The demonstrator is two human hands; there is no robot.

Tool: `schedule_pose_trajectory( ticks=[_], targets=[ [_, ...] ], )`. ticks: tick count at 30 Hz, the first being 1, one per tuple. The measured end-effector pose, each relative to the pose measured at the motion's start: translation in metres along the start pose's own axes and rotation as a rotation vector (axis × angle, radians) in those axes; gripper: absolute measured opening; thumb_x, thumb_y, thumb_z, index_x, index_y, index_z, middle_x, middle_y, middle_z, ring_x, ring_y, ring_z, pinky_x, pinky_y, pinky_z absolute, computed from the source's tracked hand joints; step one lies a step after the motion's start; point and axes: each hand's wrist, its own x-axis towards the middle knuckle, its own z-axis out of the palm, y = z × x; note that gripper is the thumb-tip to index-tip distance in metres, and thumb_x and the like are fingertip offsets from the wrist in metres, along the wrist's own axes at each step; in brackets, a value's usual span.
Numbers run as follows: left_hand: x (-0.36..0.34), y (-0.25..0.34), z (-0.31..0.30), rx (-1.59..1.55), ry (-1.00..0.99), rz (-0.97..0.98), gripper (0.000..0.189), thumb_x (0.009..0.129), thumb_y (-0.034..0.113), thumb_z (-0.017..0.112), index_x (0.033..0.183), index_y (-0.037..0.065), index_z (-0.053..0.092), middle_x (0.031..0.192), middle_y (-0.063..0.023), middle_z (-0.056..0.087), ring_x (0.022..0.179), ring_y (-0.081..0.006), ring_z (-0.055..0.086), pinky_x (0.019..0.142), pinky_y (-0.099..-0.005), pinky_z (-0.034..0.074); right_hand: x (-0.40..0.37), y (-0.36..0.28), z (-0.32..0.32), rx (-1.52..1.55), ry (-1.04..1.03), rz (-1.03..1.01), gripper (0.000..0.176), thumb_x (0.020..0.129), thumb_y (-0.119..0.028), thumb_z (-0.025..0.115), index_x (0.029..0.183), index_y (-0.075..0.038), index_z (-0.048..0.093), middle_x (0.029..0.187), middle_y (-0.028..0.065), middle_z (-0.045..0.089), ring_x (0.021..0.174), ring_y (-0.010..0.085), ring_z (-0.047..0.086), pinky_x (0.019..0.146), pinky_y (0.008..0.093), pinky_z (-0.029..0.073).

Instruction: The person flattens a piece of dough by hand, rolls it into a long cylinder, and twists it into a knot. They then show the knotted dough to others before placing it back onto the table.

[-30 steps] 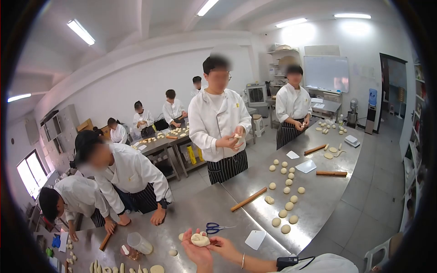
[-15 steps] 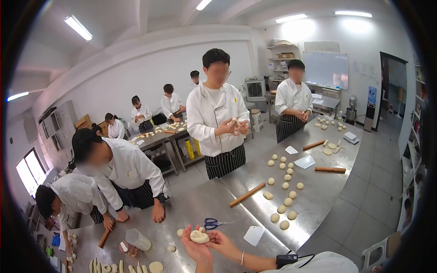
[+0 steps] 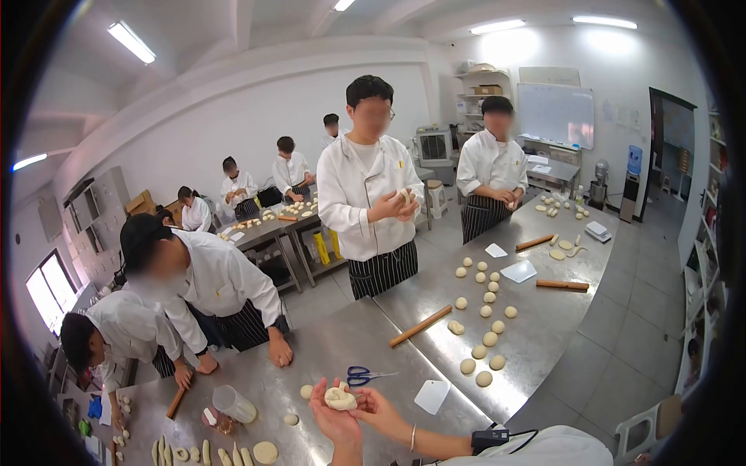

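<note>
A knotted-looking piece of pale dough (image 3: 340, 399) rests on the palm and fingers of my left hand (image 3: 334, 424), above the steel table. From the right, my right hand (image 3: 382, 412) grips the edge of the same dough, its thumb and fingertips partly hidden behind it. Just beyond my hands lie blue-handled scissors (image 3: 359, 377) on the tabletop. Round dough balls sit near my left hand, one dough ball (image 3: 291, 419) to its left. A white scraper (image 3: 432, 397) lies to the right of my right hand.
Several dough balls (image 3: 489, 339) are spread over the right table, with a rolling pin (image 3: 420, 325) nearby. At lower left stand a clear plastic jug (image 3: 235, 405) and a row of shaped dough pieces (image 3: 206, 453). A person (image 3: 371, 194) across the table handles dough; others work around.
The view has shifted slightly. My hands keep the dough in nearly the same place. The person across has turned the dough in their hands a little.
</note>
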Motion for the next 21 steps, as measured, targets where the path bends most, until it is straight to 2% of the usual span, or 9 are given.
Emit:
schedule_pose_trajectory(
  ticks=[12, 15, 18, 20, 21],
  targets=[
    [0.000, -0.001, -0.008, 0.067, 0.005, -0.028, 0.043, 0.099, 0.040, 0.030, 0.122, 0.005, 0.040, 0.128, -0.0091, 0.043, 0.121, -0.0306, 0.045, 0.096, -0.0406, 0.042, -0.002, -0.006, 0.004, -0.055, -0.036, -0.028, 0.046, 0.085, -0.003, 0.064, 0.125, -0.002, 0.041, 0.104, 0.0080, 0.058, 0.097, 0.0134, 0.058, 0.087, 0.0275, 0.047],
    [-0.001, -0.005, -0.012, 0.050, -0.003, -0.021, 0.042, 0.099, 0.038, 0.030, 0.122, 0.005, 0.039, 0.129, -0.0101, 0.043, 0.121, -0.0310, 0.045, 0.095, -0.0407, 0.044, -0.005, -0.007, 0.005, -0.102, -0.071, -0.006, 0.047, 0.085, -0.005, 0.065, 0.125, -0.002, 0.041, 0.103, 0.0069, 0.059, 0.094, 0.0130, 0.058, 0.083, 0.0262, 0.047],
    [-0.003, -0.005, -0.012, 0.045, -0.005, -0.020, 0.040, 0.099, 0.036, 0.030, 0.122, 0.005, 0.039, 0.130, -0.0111, 0.043, 0.120, -0.0316, 0.046, 0.094, -0.0415, 0.045, -0.010, -0.011, 0.008, -0.286, -0.087, -0.013, 0.051, 0.082, -0.011, 0.070, 0.125, -0.004, 0.043, 0.098, 0.0039, 0.060, 0.089, 0.0111, 0.058, 0.077, 0.0248, 0.048],
    [-0.005, -0.004, -0.010, 0.042, -0.008, -0.024, 0.038, 0.098, 0.034, 0.030, 0.122, 0.005, 0.039, 0.130, -0.0115, 0.042, 0.119, -0.0319, 0.047, 0.094, -0.0420, 0.045, -0.013, -0.025, 0.012, -0.521, -0.055, -0.039, 0.056, 0.080, -0.021, 0.073, 0.126, -0.006, 0.045, 0.089, 0.0019, 0.060, 0.078, 0.0104, 0.057, 0.070, 0.0246, 0.047],
    [-0.005, -0.002, -0.010, 0.019, -0.001, -0.052, 0.038, 0.098, 0.033, 0.031, 0.122, 0.005, 0.039, 0.131, -0.0120, 0.042, 0.119, -0.0325, 0.047, 0.094, -0.0432, 0.045, -0.014, -0.032, 0.014, -0.521, -0.055, -0.036, 0.056, 0.080, -0.021, 0.073, 0.126, -0.006, 0.045, 0.089, 0.0019, 0.060, 0.078, 0.0104, 0.057, 0.070, 0.0246, 0.047]
  ],
)
